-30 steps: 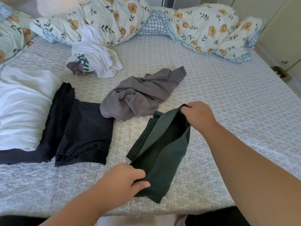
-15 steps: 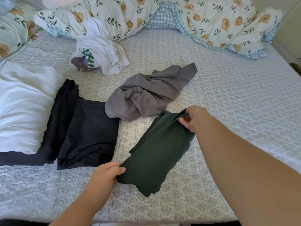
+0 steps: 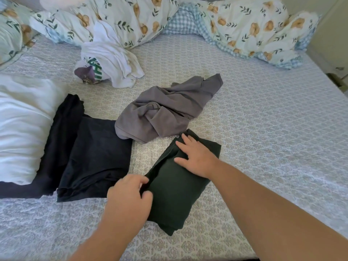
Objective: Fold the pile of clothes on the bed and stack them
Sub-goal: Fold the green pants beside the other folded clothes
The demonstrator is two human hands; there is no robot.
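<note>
Nearest me, my left hand curls at the 7 o'clock edge of the folded dark green cloth garment, thumb and fingers pinching its left fold. That garment lies flat on the pale patterned quilted bedspread, low and centre in my view. My right hand rests on its upper half, palm down, fingers straight and slightly spread, pressing the cloth.

At 9 o'clock from the green piece, just beside it, sits a folded navy blue garment, lying on a longer black cloth; beyond that is a white pillow. At 12 o'clock, touching the green garment's far corner, is a crumpled grey shirt. Farther, toward 11 o'clock, lies a rumpled white shirt with green print. At the far edge stretches a bunched floral duvet.
</note>
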